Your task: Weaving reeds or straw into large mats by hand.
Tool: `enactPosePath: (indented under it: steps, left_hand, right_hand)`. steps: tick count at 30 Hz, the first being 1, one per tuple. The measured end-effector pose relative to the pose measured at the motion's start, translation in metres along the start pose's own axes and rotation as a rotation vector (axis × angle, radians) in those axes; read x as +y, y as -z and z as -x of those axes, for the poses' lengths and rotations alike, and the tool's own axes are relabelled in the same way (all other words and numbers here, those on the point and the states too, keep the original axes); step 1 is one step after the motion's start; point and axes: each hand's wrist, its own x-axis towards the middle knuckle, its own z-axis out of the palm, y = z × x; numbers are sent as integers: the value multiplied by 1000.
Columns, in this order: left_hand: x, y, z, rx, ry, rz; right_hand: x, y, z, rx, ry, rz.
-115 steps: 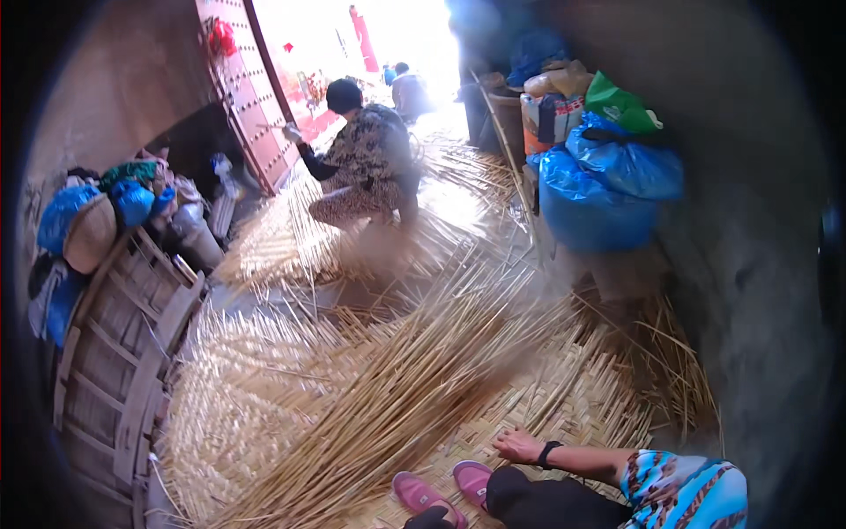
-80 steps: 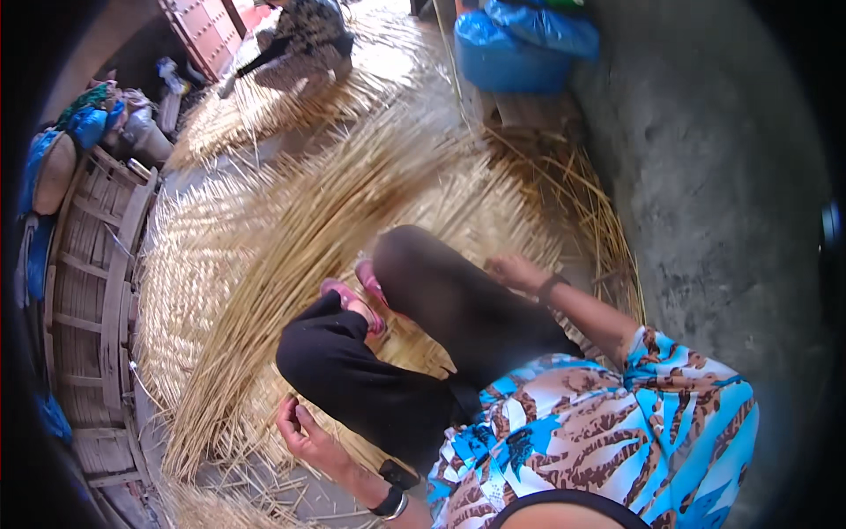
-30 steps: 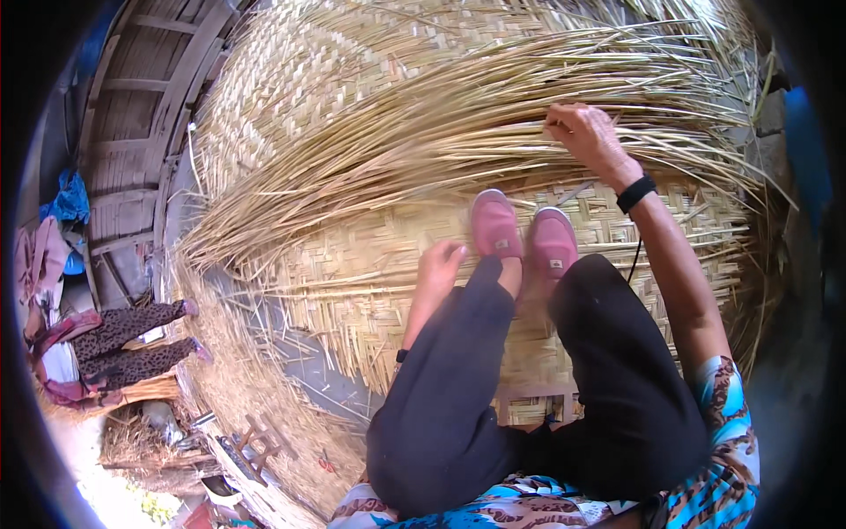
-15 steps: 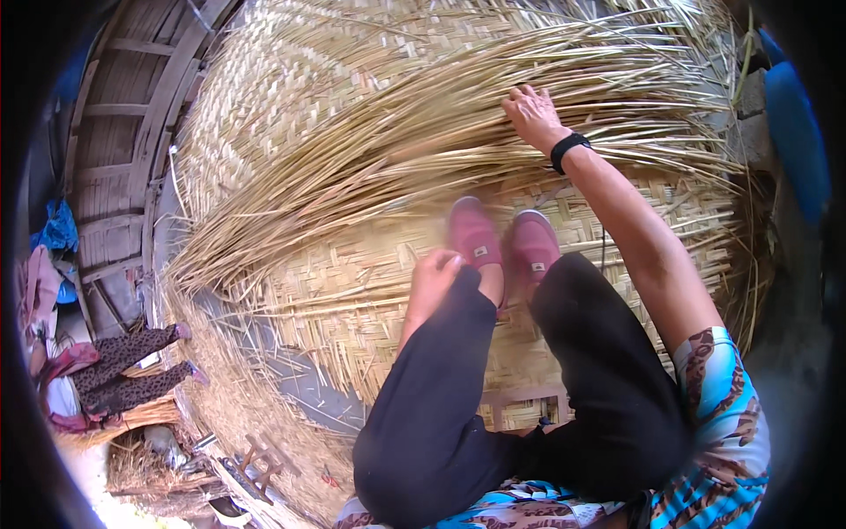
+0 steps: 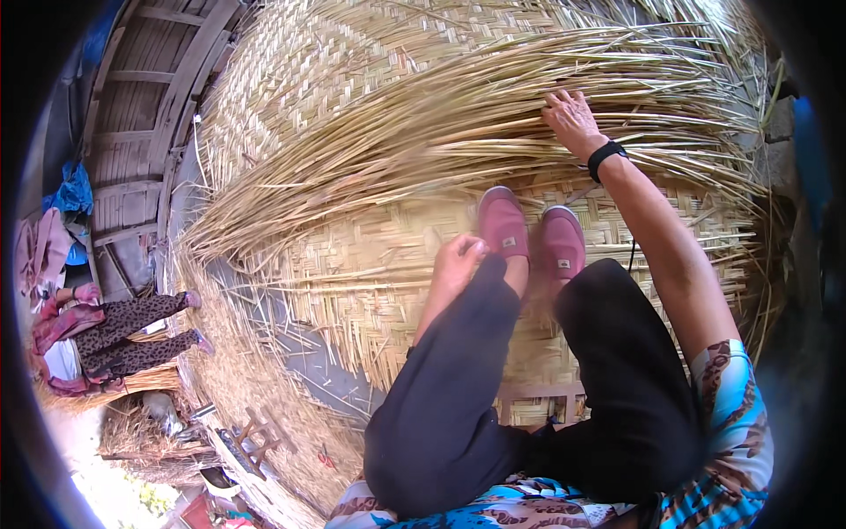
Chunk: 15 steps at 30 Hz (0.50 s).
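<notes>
A thick sheaf of long, dry straw-coloured strips (image 5: 379, 150) lies across a woven mat (image 5: 370, 256) in front of my feet. My right hand (image 5: 573, 122), with a black band on its wrist, reaches out onto the right part of the sheaf. Its fingers are somewhat apart and bent down against the strips; no strip is clearly gripped. Beside my left knee, my left hand (image 5: 455, 264) is closed, thumb against the curled fingers. What it holds, if anything, is too small to make out.
My pink shoes (image 5: 504, 227) rest on the mat near the sheaf. At the left, another person in patterned trousers (image 5: 132, 326) is beside a straw-strewn strip of ground (image 5: 238, 388). A slatted wooden frame (image 5: 132, 115) stands at the far left, a blue object (image 5: 809, 150) at the far right.
The whole view has shifted, so everything sits further right. My right hand has slid slightly right along the sheaf. My left hand stays closed by the knee.
</notes>
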Motion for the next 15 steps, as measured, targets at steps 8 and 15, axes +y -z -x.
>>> enactPosePath:
  steps: [8,15]
  left_hand:
    - [4,17,-5,105,-133,17]
    - [60,78,42,295,-389,886]
  right_hand:
    - [-5,52,7,346,12,-235]
    - [-27,210,122,503,100,-267]
